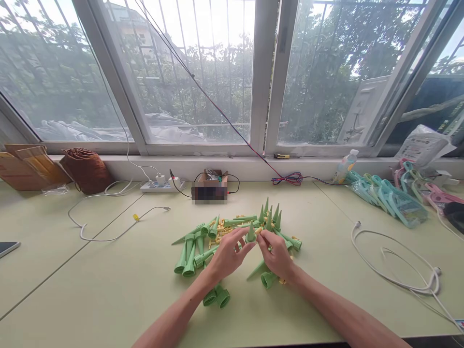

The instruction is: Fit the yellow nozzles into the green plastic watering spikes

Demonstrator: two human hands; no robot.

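Note:
My left hand [228, 256] is closed around the base of a green plastic cone-shaped spike [251, 233], its point upward. Against its side, my right hand [276, 251] pinches a small yellow plastic piece [258, 232]; whether it sits in the spike or only touches it, I cannot tell. Behind my right hand, several green spikes [268, 221] stand upright. Hollow green tubes [189, 263] with open ends lie to the left of my left hand. Loose yellow pieces [224, 229] are scattered among the green parts, partly hidden by my hands.
On the pale green table [108, 280], a white cable [395, 285] coils at right. Teal plastic items [395, 203] and a bottle [346, 166] stand back right. A power strip [161, 186], small cardboard box [213, 176] and brown bag [87, 171] line the window side.

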